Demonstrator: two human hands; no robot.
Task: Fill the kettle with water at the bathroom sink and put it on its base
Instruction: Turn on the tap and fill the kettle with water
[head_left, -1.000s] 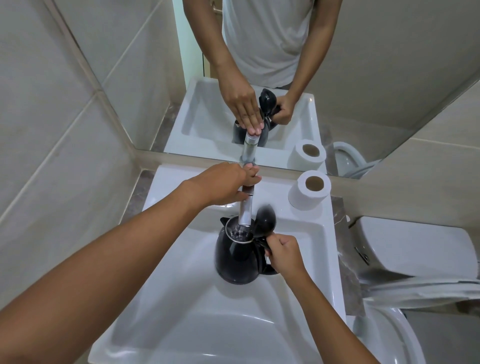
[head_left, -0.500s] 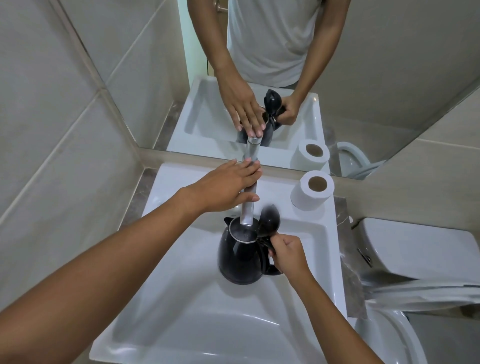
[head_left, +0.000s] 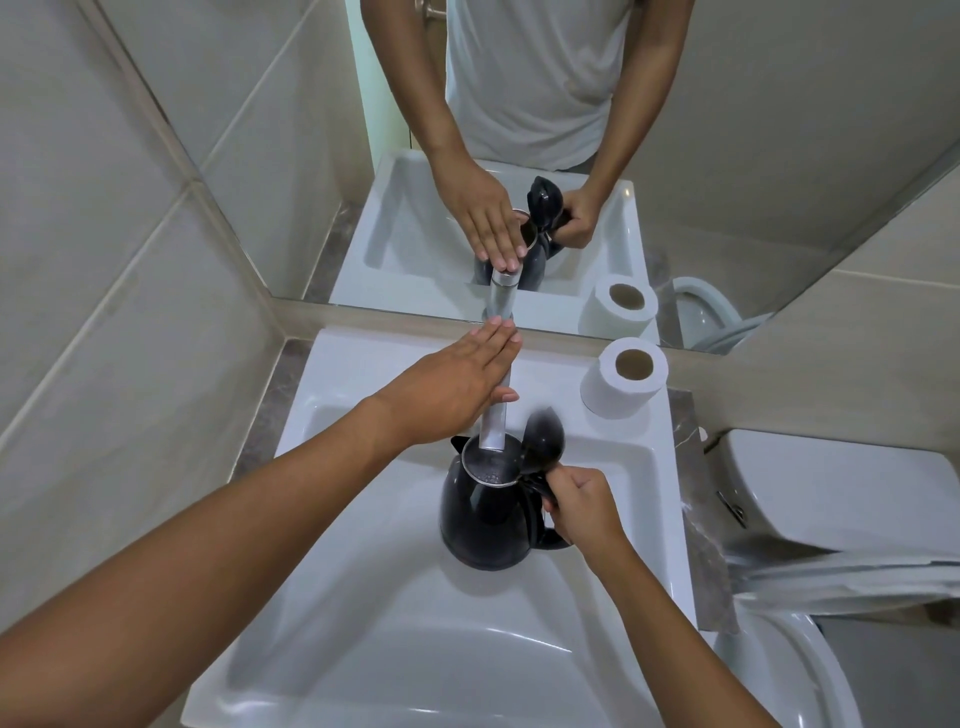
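A black kettle (head_left: 483, 514) with its lid flipped open stands in the white sink (head_left: 363, 623), its mouth right under the chrome tap (head_left: 493, 426). Water shows inside the kettle's mouth. My right hand (head_left: 584, 506) grips the kettle's handle on its right side. My left hand (head_left: 457, 384) lies flat with straight fingers on top of the tap, covering its handle. The kettle's base is not in view.
A toilet paper roll (head_left: 623, 376) stands on the sink's back right corner. A mirror (head_left: 519, 156) rises behind the tap. A white toilet (head_left: 831, 519) stands to the right, and a tiled wall (head_left: 104, 312) closes the left side.
My left hand's fingers uncurled from the tap handle and now lie flat on it. The kettle and my right hand stayed in place.
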